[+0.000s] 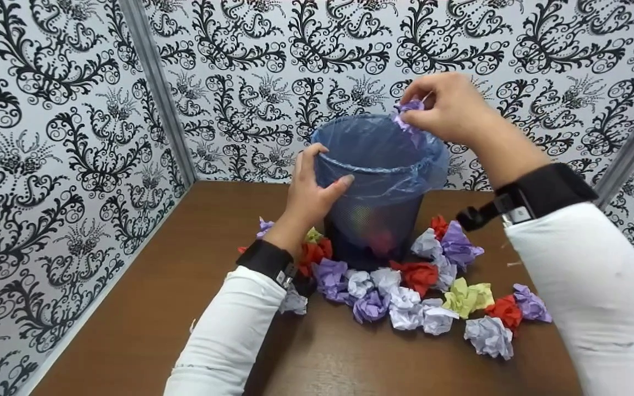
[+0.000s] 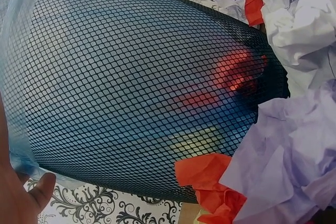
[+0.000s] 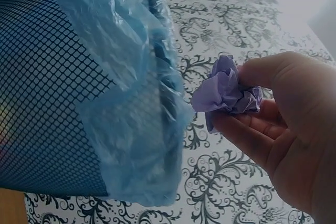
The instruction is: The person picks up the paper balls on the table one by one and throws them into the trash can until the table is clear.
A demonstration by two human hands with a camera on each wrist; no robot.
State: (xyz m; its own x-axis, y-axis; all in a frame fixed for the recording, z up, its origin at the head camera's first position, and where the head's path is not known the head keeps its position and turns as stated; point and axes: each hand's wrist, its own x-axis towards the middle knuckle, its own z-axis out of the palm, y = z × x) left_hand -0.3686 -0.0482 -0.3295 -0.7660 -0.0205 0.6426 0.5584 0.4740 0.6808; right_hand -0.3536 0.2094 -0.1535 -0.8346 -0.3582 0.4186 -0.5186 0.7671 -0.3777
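At the mesh bin (image 1: 375,223), the left grip (image 1: 310,190) holds the rim (image 1: 380,169), the right grip (image 1: 449,109) purple paper (image 3: 223,92).

Paper balls (image 1: 405,308) lie before the bin (image 1: 391,217) on the table (image 1: 212,231).

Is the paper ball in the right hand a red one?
No, the crumpled paper pinched in the right hand is purple.

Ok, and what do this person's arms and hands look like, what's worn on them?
White sleeves, the right one with faint dark lettering and a few loose threads; black wristbands on both sides; bare hands, no gloves.
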